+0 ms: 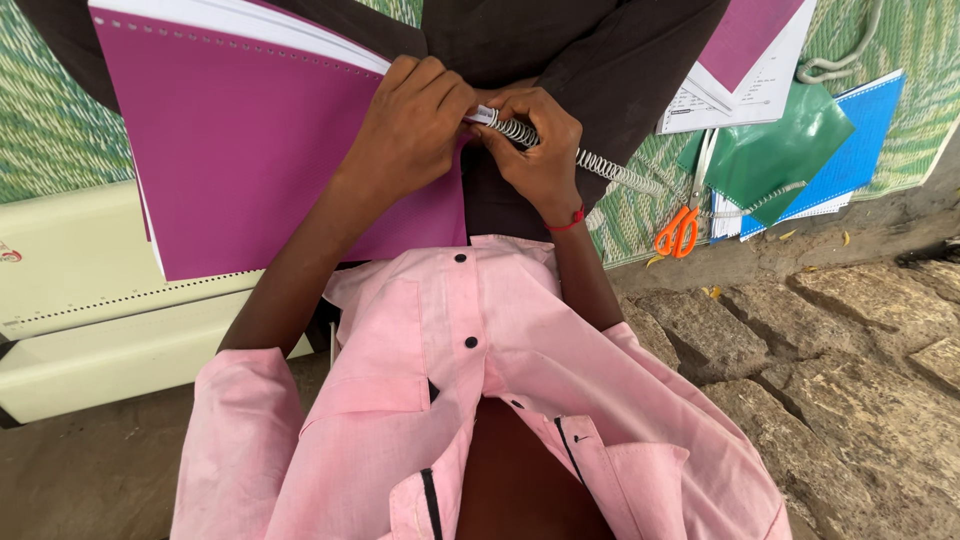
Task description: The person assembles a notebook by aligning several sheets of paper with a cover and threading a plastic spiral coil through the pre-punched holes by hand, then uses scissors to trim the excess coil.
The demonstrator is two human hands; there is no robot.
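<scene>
Threading a white metal spiral coil [580, 158] into the purple-covered punched booklet [260, 160] on the lap: left hand [415, 125] clamps the corner, right hand [535, 150] pinches the coil. Most coil is still outside.

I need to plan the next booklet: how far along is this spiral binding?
Done: the purple-covered booklet is punched along its edge. In hand: left hand and right hand feed the white spiral coil into its corner. Left: most of the coil hangs free, unthreaded.
</scene>
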